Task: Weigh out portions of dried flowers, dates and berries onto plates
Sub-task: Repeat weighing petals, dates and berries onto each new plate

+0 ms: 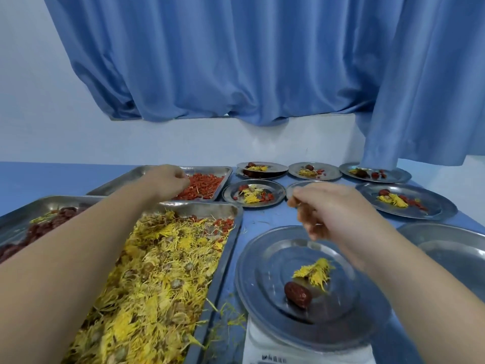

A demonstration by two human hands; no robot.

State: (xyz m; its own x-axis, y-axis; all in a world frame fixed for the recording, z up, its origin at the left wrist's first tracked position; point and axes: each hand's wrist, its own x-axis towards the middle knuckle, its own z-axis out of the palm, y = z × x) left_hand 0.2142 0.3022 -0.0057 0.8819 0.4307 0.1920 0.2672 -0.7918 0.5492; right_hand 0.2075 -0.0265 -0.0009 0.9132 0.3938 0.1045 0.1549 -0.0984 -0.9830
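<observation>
One date (298, 294) and some flowers (315, 273) are set on the plate (252, 306) on the scale (262, 345), berries (204, 187) are pinched in the far tray (210, 168) by left hand (166, 181), right hand (333, 211) curled, contents can't be told; small pinches should be added, readout watched

Curtain (236, 61), 12 o'clock: plain mid-blue, shaded folds. Wall (183, 143): pale blue-white. Table (52, 177): blue. Trays (227, 258), plate (262, 298): silver-grey; plate shows concentric rings. Flowers (162, 271), 7 o'clock: yellow, brownish flecks. Berries (204, 189), 9 o'clock: orange-red. Dates (42, 229), 8 o'clock: dark red-brown. Scale (262, 345), 5 o'clock: white.
</observation>
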